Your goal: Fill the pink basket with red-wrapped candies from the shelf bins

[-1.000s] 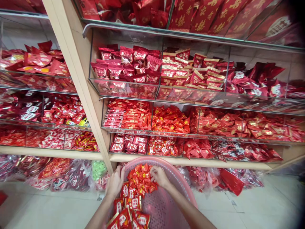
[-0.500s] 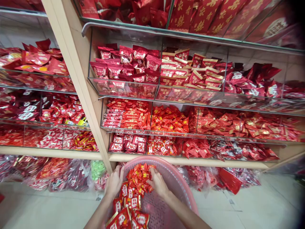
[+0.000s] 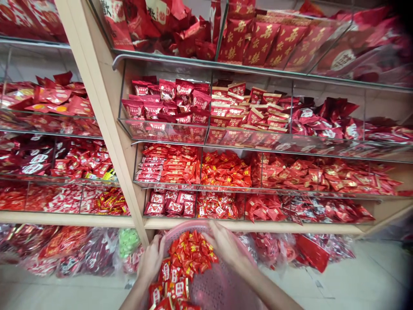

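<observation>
Your pink plastic basket (image 3: pixel 222 289) sits at the bottom middle of the view, and both of your hands are at its far end. Your left hand (image 3: pixel 151 261) is at the basket's left rim with its fingers curled inward against the sweets; you cannot tell whether it grips the rim or only leans on it. Your right hand (image 3: pixel 226 244) lies palm down at the basket's far right rim, fingers loosely spread and clamped on nothing, its fingertips touching the right side of the heap. That heap of small red-and-gold wrapped sweets (image 3: pixel 192 254) is piled against the basket's far wall, between your 2 hands. Nearer to you in the basket, along its left side, lie larger red packets (image 3: pixel 167 285) with white labels. Just above the basket's far rim stand the clear-fronted shelf bins (image 3: pixel 169 203), stacked in tiers and filled with red sweets and packets. Above and left of the basket a pale wooden upright (image 3: pixel 106 129) slants up between 2 shelf bays. Left of the basket, under the lowest shelf, clear bags of red sweets (image 3: pixel 71 245) crowd together, with a bag of green sweets (image 3: pixel 127 242) just beside the basket. Right of the basket lies light tiled floor (image 3: pixel 355 280).
</observation>
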Tool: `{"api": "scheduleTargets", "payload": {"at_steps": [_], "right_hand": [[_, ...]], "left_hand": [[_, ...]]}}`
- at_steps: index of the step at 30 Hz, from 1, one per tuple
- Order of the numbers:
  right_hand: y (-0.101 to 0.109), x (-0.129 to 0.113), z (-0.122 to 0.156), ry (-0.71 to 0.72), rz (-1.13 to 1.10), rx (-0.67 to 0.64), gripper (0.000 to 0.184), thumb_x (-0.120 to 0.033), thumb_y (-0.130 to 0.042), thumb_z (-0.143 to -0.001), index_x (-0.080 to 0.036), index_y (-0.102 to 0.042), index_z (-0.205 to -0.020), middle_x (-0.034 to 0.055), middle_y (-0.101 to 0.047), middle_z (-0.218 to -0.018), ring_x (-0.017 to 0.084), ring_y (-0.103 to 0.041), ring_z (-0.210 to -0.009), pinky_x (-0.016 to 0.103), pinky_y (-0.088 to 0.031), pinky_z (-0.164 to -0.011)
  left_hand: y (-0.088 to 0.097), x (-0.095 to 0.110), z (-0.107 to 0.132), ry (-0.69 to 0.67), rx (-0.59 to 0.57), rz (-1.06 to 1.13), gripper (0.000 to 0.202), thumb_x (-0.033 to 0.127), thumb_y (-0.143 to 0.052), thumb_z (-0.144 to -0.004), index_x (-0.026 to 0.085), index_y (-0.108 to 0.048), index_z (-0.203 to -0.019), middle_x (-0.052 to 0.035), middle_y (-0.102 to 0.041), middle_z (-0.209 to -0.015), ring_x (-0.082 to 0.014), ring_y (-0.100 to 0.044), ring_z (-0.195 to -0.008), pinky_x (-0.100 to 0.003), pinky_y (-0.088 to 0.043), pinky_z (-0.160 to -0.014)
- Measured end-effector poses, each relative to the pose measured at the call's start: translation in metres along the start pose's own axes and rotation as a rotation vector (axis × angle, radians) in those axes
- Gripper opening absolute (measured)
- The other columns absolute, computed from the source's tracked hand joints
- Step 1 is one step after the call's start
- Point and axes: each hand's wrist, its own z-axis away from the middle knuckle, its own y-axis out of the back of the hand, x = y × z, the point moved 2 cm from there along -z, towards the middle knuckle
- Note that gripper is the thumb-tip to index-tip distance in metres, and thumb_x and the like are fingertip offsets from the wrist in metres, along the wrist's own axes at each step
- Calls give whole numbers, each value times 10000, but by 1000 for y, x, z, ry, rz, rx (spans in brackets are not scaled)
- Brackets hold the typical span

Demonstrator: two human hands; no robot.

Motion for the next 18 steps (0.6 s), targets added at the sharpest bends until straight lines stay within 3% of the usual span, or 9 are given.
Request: {"api": "scheduleTargets", "payload": {"at_steps": [5, 9, 13, 18], "right_hand": [[107, -10, -43, 229, 25, 330, 235, -322, -407, -865, -196, -523, -1025, 58, -603, -899, 140, -569, -735, 251, -437, -678], [161, 8, -81, 197, 215, 446, 181, -278, -446, -842, -185, -547, -961, 62, -597, -900, 172, -549, -795, 284, -426, -716], [172, 11, -112, 206, 358, 374, 154, -233, -461, -830, -195, -551, -948, 55, -593, -907, 182, -525, -863, 287, -406, -744], [152, -12, -139, 222, 541, 219, 148, -270, -521, -803, -186, -542, -923, 67, -575, -917, 190, -504, -877, 269, -393, -702]], "left_hand": [[-1, -1, -1, -12, 13, -19, 431, 462, -151, -879, 224, -474, -1037, -60, -682, -854, -211, -639, -784, -273, -384, -639], [-1, -1, -1, -16, 10, -18, 433, 459, -155, -878, 222, -485, -1029, -65, -682, -863, -211, -637, -791, -272, -385, -641], [-3, -3, -2, -10, 22, -11, 438, 466, -164, -876, 217, -474, -1061, -72, -682, -864, -217, -638, -800, -278, -386, -650], [-3, -3, -2, -18, 24, 9, 436, 479, -149, -875, 233, -474, -1031, -60, -681, -869, -226, -638, -804, -282, -384, -640]]}}
